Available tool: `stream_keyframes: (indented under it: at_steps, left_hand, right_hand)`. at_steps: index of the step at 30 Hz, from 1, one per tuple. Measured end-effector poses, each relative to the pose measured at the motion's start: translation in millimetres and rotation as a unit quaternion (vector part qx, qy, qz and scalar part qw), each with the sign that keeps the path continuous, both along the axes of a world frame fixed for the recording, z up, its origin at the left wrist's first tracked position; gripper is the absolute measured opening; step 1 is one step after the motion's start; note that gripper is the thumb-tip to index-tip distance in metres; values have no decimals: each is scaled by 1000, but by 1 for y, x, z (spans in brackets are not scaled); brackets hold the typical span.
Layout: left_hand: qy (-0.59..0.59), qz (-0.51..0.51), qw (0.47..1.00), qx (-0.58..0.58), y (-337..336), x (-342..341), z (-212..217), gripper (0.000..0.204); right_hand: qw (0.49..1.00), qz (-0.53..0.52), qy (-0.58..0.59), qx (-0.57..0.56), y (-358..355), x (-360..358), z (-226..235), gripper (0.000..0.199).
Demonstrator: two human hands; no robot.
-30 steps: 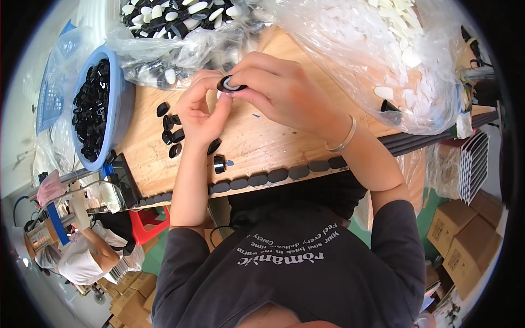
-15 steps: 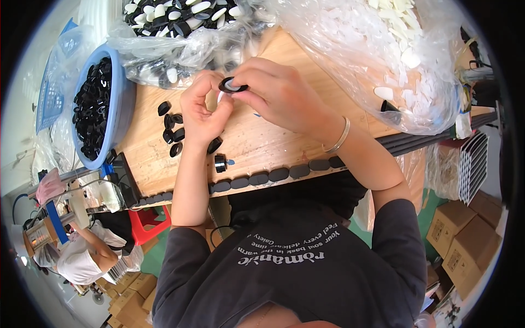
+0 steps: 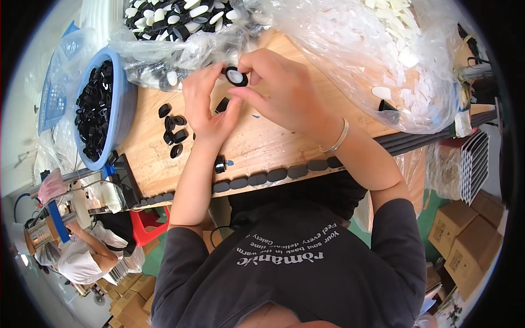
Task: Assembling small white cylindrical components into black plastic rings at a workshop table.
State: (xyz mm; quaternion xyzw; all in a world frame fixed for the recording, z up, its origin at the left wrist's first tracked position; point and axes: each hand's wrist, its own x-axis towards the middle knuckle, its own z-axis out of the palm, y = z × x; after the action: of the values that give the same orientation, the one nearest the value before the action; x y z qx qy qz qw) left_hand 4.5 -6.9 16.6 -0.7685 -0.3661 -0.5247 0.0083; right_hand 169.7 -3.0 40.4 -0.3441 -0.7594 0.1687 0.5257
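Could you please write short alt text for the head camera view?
Both hands, left hand and right hand, pinch a small black ring with a white insert above a wooden table, with loose black pieces and a blue tub nearby.

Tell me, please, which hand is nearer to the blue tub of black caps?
The left hand. It is over the wooden table just right of the blue tub, beside the loose black caps. The right hand is farther right, beyond the left hand.

Clear plastic bags [image 3: 383, 60] crowd the table's far edge; brown cartons [image 3: 465, 240], perhaps stacked, stand lower right.
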Motion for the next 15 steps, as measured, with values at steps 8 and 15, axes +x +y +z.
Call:
stream_keyframes:
  at_steps: [8,15]
  left_hand:
    - [42,22,999,22,-1,-2,3,46]
    - [-114,-26,991,-57,3,-7,-2,46]
  right_hand:
    - [999,33,-18,-18,-1,3,3,28]
    - [980,55,-78,-174,30,79,45,16]
